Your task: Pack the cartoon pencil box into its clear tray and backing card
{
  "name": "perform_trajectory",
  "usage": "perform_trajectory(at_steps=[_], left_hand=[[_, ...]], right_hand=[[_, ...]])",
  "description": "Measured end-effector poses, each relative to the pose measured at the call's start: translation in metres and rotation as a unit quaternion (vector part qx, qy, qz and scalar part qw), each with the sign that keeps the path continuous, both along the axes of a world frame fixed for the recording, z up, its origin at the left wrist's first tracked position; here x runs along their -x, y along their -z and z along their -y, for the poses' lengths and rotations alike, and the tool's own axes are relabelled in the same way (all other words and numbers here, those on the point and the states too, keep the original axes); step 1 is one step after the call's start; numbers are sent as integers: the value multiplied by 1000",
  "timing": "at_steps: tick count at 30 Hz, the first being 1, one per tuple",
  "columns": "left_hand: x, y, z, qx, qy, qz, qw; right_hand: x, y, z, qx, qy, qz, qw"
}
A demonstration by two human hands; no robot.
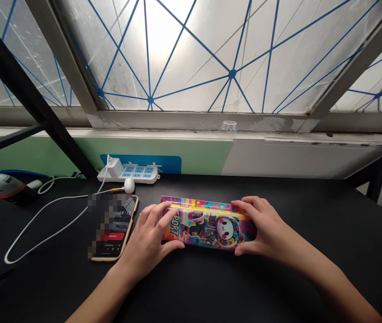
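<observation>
A long, brightly printed pencil case (200, 228) with a cartoon figure and a round white face lies on the black desk in front of me. My left hand (152, 231) grips its left end, fingers over the top edge and thumb along the near edge. Around the right end my right hand (258, 226) is closed, with its fingers at the far edge and its thumb at the near corner. A strip of the same bright print shows behind the front face. What is inside the case cannot be seen.
Left of my left hand lies a phone (118, 229) with a lit screen. A white power strip (133, 175) with a plugged-in charger and a looping white cable (47, 208) sits behind it. A bottle (0, 184) stands far left, and a clear cup (229, 126) on the sill.
</observation>
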State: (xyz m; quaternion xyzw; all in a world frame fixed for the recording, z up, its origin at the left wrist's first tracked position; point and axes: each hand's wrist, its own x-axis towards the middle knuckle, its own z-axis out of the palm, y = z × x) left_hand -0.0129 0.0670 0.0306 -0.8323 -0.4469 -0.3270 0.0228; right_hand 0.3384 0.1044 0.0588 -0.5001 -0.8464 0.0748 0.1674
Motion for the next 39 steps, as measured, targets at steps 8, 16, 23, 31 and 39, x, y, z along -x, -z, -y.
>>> perform_trajectory(at_steps=[8, 16, 23, 31, 39], left_hand=[[5, -10, -3, -82, -53, 11, 995], [5, -12, 1, -10, 18, -45, 999], [-1, -9, 1, 63, 56, -100, 991], [-15, -28, -22, 203, 18, -148, 968], [-25, -30, -40, 282, 13, -156, 947]], right_hand=[[29, 1, 34, -211, -9, 17, 977], [29, 14, 47, -260, -52, 45, 963], [29, 36, 44, -215, -61, 82, 971], [55, 41, 33, -171, -114, 154, 966], [76, 42, 23, -136, -142, 170, 966]])
